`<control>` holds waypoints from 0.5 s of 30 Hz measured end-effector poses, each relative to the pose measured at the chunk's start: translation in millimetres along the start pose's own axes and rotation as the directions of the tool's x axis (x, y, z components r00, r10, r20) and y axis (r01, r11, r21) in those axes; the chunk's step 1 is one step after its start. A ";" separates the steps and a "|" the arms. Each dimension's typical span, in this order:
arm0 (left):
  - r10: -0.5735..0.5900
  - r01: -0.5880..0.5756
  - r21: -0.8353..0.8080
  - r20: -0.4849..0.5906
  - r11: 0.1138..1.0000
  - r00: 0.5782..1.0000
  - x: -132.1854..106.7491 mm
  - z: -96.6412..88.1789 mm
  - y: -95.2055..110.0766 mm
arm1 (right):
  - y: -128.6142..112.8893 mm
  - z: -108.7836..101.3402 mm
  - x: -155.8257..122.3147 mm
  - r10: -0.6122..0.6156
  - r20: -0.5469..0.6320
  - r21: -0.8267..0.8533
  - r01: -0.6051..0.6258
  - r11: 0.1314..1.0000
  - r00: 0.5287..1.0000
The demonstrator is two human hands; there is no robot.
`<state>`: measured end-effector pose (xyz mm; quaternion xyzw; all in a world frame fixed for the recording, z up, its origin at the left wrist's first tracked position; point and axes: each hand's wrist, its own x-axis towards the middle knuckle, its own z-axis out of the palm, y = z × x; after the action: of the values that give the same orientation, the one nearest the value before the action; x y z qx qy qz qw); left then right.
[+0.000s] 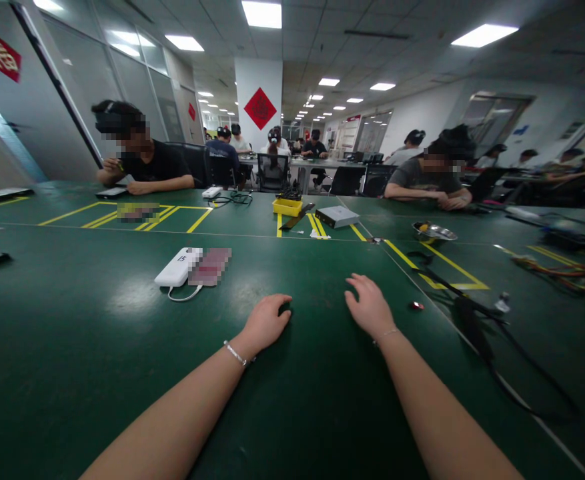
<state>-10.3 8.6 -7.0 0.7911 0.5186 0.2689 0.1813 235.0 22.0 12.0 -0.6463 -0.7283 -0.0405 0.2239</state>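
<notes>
Both hands reach forward over the dark green tabletop (pixel 317 373), a short distance apart. My left hand (pixel 267 323) holds nothing; its thumb and fingers are parted and curve inward. A bracelet circles that wrist. To its upper left lies a white power bank (pixel 178 267) marked 15, with a short white cable (pixel 185 297) looping toward a blurred-out flat item (pixel 211 268). My right hand (pixel 369 307) is also without anything in it, its fingers spread slightly. A small red object (pixel 416 306) lies to the right of it, too small to name.
Further back are a yellow bin (pixel 287 207), a grey metal box (pixel 338 216) and a metal bowl (pixel 435 232). A black cable (pixel 477 333) curls along the right side. Yellow tape marks (pixel 457 267) cross the table. Two people sit opposite, left (pixel 152 160) and right (pixel 419 177).
</notes>
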 end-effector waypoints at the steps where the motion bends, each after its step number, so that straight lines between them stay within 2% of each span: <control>1: 0.009 -0.009 0.007 -0.008 1.000 1.000 0.1 1.0 -0.7 | -16.6 5.5 -2.7 -0.097 0.054 0.042 0.095 0.995 0.994; 3: 0.032 -0.031 0.032 -0.013 0.999 0.999 0.3 3.6 -2.0 | -47.2 16.4 -12.0 -0.248 0.157 0.099 0.235 0.967 0.956; 5: 0.056 -0.057 0.065 0.008 0.996 0.998 0.1 6.1 -2.8 | -70.4 25.5 -22.6 -0.338 0.244 0.130 0.315 0.940 0.909; 7: 0.075 -0.079 0.094 0.042 0.992 0.996 -0.4 7.4 -2.8 | -82.6 30.5 -29.1 -0.387 0.308 0.150 0.357 0.922 0.869; 9: 0.081 -0.088 0.112 0.064 0.990 0.995 -1.1 7.2 -2.0 | -82.1 29.8 -27.9 -0.412 0.340 0.166 0.377 0.911 0.845; 10: 0.076 -0.084 0.116 0.071 0.990 0.995 -1.5 6.5 -1.4 | -76.8 27.1 -24.5 -0.405 0.337 0.162 0.371 0.914 0.850; 12: 0.062 -0.071 0.112 0.084 0.991 0.995 -2.0 4.5 -0.3 | -56.5 17.2 -14.3 -0.329 0.291 0.110 0.310 0.944 0.899; 14: 0.051 -0.061 0.104 0.096 0.993 0.994 -2.2 2.6 0.4 | -24.8 3.4 -4.3 -0.152 0.189 -0.007 0.156 0.988 0.970; 15: 0.046 -0.056 0.103 0.099 0.993 0.994 -2.2 1.9 0.5 | -6.0 -4.0 -0.8 -0.047 0.133 -0.072 0.057 0.996 0.990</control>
<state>-9.5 6.5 -8.8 0.8247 0.5023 0.2070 0.1569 230.4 18.9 16.6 -0.6364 -0.7560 -0.0312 0.1500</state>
